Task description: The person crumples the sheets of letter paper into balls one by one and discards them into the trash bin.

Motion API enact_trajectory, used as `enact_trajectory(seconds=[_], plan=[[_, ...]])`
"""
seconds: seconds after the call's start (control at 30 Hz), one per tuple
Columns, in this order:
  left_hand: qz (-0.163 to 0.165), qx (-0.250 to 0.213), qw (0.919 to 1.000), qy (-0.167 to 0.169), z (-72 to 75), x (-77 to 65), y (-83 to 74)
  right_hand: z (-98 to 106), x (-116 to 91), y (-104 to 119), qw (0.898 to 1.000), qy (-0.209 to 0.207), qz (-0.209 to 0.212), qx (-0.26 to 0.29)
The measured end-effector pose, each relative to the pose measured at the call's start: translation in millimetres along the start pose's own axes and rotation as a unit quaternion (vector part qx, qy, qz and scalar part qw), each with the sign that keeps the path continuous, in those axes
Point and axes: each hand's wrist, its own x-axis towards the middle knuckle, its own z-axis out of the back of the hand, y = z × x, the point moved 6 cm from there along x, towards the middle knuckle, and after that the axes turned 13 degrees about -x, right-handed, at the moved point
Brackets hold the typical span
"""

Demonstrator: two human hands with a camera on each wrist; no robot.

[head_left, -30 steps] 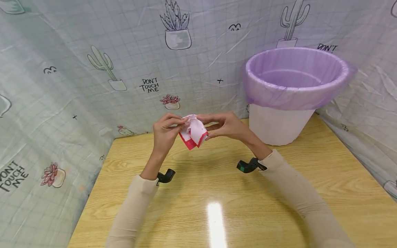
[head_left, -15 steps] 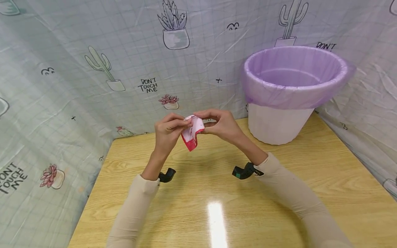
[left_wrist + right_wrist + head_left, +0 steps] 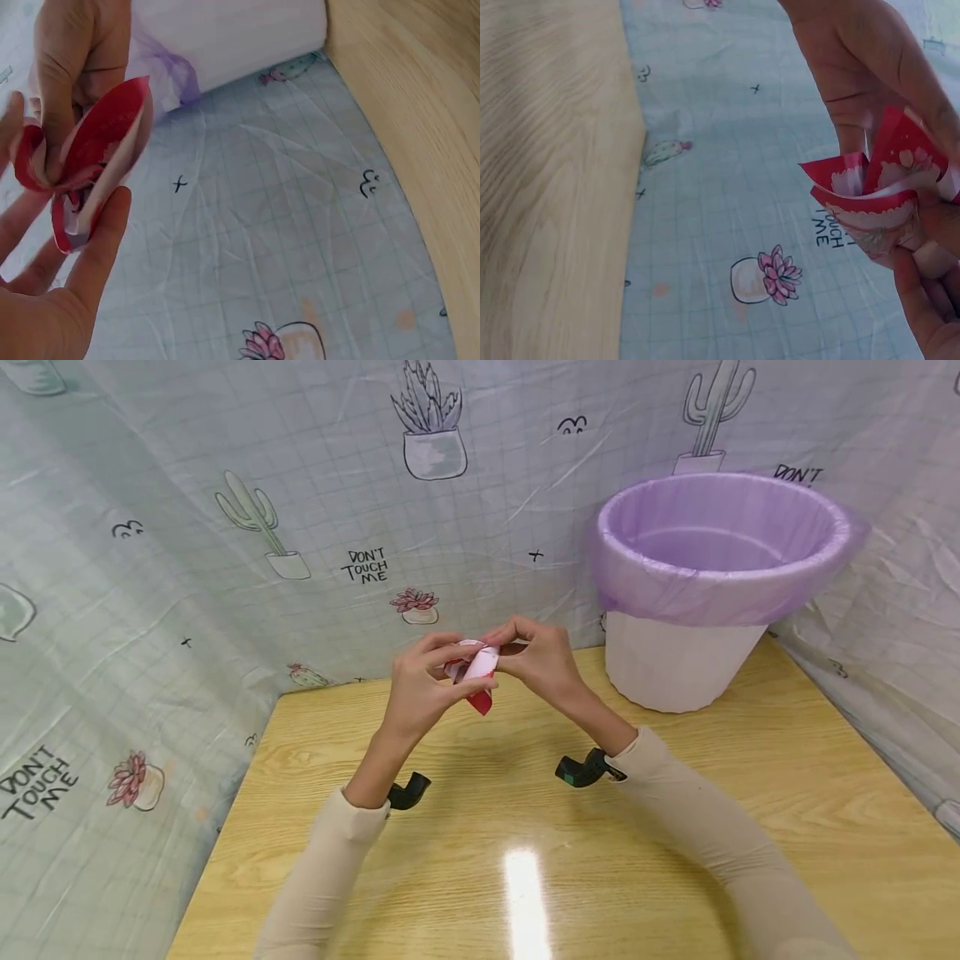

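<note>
A folded piece of red-and-pink printed paper [image 3: 482, 667], with a scalloped white border, is held up above the table between both hands. My left hand [image 3: 422, 687] holds it from the left, its thumb along the lower side and its fingers at the top. From the right, my right hand [image 3: 550, 665] pinches the upper edge between thumb and fingers. In the left wrist view the paper [image 3: 112, 146] gapes open with its red face showing. The right wrist view shows a floral print on the paper [image 3: 877, 217]; fingers partly cover it.
At the back right of the wooden table [image 3: 480, 827] stands a white bin [image 3: 675, 664] with a purple bag [image 3: 697, 597] over its rim. A cactus-print cloth [image 3: 315, 460] hangs behind the table. Each wrist carries a black camera mount.
The paper has turned and bunched smaller between the hands. My left thumb has moved across below it, and the right fingers have shifted from its right side to its top edge.
</note>
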Motion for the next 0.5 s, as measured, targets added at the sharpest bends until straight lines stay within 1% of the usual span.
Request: enact_trajectory(seconds=[0.07, 0.13, 0.23, 0.33, 0.43, 0.5], plan=[[0.010, 0.011, 0.9999, -0.005, -1.1, 0.7, -0.5, 1, 1, 1, 1.000, 0.000, 0.008, -0.017], [0.016, 0.011, 0.9998, -0.008, -0.4, 0.3, 0.8, 1, 1, 2, 1.000, 0.010, 0.014, -0.024], [0.028, -0.009, 0.9996, -0.002, 3.1, -0.8, 5.9, 2, 2, 2, 0.999, 0.043, 0.022, -0.015], [0.041, -0.027, 0.9988, -0.001, 7.8, -1.3, 10.8, 3, 3, 2, 0.996, 0.086, 0.026, 0.003], [0.052, -0.041, 0.9976, -0.019, 11.8, -0.2, 12.5, 3, 3, 3, 0.992, 0.121, 0.028, 0.025], [0.053, -0.047, 0.9968, -0.038, 13.3, 0.7, 12.2, 3, 2, 4, 0.990, 0.132, 0.026, 0.040]])
